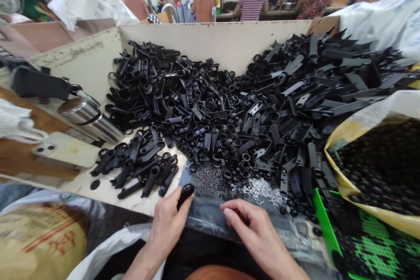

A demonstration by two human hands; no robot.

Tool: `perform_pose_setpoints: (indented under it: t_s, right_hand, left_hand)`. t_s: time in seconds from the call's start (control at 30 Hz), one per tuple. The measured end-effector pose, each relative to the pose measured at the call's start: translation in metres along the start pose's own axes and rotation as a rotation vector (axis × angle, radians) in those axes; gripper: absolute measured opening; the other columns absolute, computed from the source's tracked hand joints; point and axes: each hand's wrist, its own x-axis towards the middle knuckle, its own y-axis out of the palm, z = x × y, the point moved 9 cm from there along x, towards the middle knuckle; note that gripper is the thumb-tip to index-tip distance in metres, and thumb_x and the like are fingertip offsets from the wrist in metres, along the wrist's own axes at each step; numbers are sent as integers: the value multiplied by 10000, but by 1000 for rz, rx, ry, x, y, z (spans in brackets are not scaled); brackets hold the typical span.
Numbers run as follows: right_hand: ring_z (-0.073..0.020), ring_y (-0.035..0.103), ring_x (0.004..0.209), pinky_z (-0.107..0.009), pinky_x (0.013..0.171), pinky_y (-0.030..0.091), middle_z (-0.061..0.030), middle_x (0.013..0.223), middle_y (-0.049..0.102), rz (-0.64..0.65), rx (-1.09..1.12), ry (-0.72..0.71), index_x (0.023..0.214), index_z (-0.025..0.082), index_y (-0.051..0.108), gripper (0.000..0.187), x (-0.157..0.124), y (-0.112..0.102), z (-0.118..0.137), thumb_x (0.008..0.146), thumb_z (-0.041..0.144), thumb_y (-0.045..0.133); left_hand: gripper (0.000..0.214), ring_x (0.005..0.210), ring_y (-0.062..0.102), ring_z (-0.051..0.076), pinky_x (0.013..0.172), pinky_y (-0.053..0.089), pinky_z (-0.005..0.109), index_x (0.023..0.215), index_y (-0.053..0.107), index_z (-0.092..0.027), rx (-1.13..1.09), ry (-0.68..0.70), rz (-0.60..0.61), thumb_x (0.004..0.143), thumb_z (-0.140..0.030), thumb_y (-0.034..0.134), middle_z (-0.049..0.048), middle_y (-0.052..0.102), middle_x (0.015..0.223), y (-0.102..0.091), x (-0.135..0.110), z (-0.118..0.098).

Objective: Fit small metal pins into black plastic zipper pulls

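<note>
My left hand (pixel 169 215) is closed around a black plastic part (pixel 186 194), whose rounded end sticks up past the thumb. Level with it, my right hand (pixel 247 223) hovers over the dark work surface (pixel 210 210), fingers curled and thumb close to the index finger; whatever lies inside them is hidden. Just beyond the hands are a heap of small dark screws (pixel 208 177) and a scatter of silver pins (pixel 262 189). To the left of my left hand, several black handle-like parts (pixel 147 162) lie in a loose group on the pale board.
A large pile of black plastic parts (pixel 197 100) fills the walled bench. At right are a yellow-edged sack (pixel 341 140) of round black pieces and a green tray (pixel 323 218). A steel flask (pixel 88 118) and a phone (pixel 67 148) lie left. Several people sit beyond the back wall (pixel 197 37).
</note>
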Motion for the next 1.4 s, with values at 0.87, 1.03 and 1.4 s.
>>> perform_pose_setpoints:
  t_s: [0.87,1.03,1.4]
  right_hand:
    - [-174,616,694,-264,637,456,-35,802,643,39,-358,-305,896,211,716,295,30,49,37,1043,248,463]
    - [-167,657,724,-243,644,470,-56,903,646,62,-625,-369,929,204,683,329,30,57,31,1083,196,392]
    - [-186,678,785,-270,692,488,-47,928,670,-78,-473,-321,1038,224,691,193,34,16,33,1046,208,499]
  left_hand:
    - [169,793,742,287,693,464,343,980,669,-239,160,100,32,980,-211,502,84,776,818,26,-18,-4]
    - [211,841,770,314,665,458,345,1011,666,-212,287,-7,135,974,-155,467,97,795,846,30,-11,-6]
    - [167,891,757,295,756,477,350,974,652,-224,36,-146,121,989,-255,489,85,801,880,19,-7,5]
